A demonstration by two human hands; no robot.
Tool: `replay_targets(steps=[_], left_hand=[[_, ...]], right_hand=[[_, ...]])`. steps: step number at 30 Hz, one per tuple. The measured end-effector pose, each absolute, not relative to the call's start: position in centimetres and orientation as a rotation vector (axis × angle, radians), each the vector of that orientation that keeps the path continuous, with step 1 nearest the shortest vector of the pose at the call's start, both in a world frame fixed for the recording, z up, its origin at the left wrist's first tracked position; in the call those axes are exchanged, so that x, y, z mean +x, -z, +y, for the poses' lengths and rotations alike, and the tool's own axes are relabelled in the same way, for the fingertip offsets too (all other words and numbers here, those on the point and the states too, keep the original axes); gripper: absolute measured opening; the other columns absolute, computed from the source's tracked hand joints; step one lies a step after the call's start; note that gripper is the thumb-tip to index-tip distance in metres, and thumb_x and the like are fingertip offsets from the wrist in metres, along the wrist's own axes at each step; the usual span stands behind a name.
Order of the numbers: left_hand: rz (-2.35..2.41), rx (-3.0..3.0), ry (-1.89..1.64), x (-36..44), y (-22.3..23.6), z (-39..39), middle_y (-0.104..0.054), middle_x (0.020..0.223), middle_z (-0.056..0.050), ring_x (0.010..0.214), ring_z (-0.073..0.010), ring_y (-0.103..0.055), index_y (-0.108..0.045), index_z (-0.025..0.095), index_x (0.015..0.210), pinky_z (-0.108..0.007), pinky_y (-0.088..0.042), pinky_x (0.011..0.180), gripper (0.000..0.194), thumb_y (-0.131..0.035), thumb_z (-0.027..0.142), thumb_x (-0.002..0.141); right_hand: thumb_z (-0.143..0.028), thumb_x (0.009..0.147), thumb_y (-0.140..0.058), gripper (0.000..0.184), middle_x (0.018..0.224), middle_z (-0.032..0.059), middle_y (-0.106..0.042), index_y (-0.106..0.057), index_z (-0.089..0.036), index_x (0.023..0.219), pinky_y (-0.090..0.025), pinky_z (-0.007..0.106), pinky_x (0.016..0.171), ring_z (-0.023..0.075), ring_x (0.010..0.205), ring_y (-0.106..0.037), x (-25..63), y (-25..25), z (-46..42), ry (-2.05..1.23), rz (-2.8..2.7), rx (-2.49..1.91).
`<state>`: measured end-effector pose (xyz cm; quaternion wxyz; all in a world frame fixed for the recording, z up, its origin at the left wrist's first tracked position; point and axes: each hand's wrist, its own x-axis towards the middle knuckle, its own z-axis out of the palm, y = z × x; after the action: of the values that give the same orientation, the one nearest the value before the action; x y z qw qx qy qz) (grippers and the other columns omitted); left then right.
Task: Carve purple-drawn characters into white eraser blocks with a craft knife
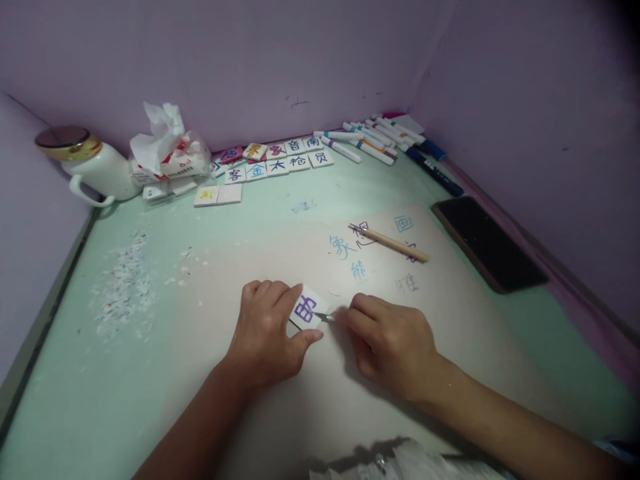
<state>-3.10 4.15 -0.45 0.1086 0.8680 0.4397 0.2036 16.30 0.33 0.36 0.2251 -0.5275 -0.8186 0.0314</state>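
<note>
One white tile (307,311) just below frame centre, pinched in the left hand (267,333); lies left of the right hand (387,340), clamped on a slim blade (327,318) pointing left over the purple character (304,309).

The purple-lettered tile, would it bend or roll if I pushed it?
The tile probably wouldn't bend much: its edge looks straight in the left hand. It's likely light, being small beside that hand. It would probably slide, not roll, because it looks flat.
</note>
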Motion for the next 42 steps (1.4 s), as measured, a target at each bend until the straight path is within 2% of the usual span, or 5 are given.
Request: replay_targets(steps=[5,12,26,32,42], left_hand=[[1.270,2.572,-0.611,-3.2,0.5,4.2,-0.060,0.087,-0.011,0.081,-0.0253,-0.052,-0.059,0.008,0.104,-0.046,-0.037,0.081,0.046,-0.071,0.036,0.069],[1.262,2.574,-0.606,-3.3,0.5,4.1,-0.060,0.087,-0.011,0.082,-0.0255,-0.052,-0.059,0.008,0.105,-0.045,-0.038,0.080,0.046,-0.071,0.034,0.070],[1.241,2.568,-0.630,-3.2,0.6,4.2,-0.059,0.086,-0.012,0.081,-0.0253,-0.051,-0.061,0.004,0.105,-0.046,-0.037,0.079,0.046,-0.071,0.032,0.069],[1.239,2.568,-0.614,-3.2,0.5,4.2,-0.059,0.087,-0.011,0.081,-0.0255,-0.051,-0.061,0.005,0.105,-0.045,-0.037,0.078,0.046,-0.070,0.032,0.069],[1.281,2.576,-0.613,-3.0,0.4,4.0,-0.061,0.087,-0.012,0.081,-0.0259,-0.054,-0.061,0.005,0.105,-0.046,-0.038,0.080,0.045,-0.069,0.033,0.069]], right_hand=[[-0.009,0.067,-0.045,0.023,0.059,0.0025,-0.054,-0.065,-0.017,0.066,-0.018,0.030,0.045,0.0141,0.049,-0.045,15.8,-0.5,-0.1,-0.109,-2.228,-1.563],[-0.019,0.077,-0.052,0.018,0.066,-0.0010,-0.062,-0.070,-0.021,0.079,-0.029,0.024,0.047,0.0106,0.048,-0.050,16.4,-0.1,0.8,-0.609,-2.005,-1.591],[-0.019,0.076,-0.055,0.016,0.064,-0.0016,-0.061,-0.070,-0.023,0.078,-0.032,0.025,0.048,0.0114,0.050,-0.049,16.7,-0.3,0.9,-0.785,-1.887,-1.642],[-0.022,0.078,-0.055,0.014,0.067,-0.0003,-0.062,-0.070,-0.021,0.076,-0.037,0.025,0.051,0.0125,0.056,-0.053,17.0,0.0,1.0,-1.002,-1.747,-1.568],[-0.013,0.076,-0.051,0.021,0.067,0.0009,-0.064,-0.070,-0.020,0.081,-0.031,0.024,0.045,0.0124,0.052,-0.055,16.8,0.1,-0.1,-0.326,-2.030,-1.520]])
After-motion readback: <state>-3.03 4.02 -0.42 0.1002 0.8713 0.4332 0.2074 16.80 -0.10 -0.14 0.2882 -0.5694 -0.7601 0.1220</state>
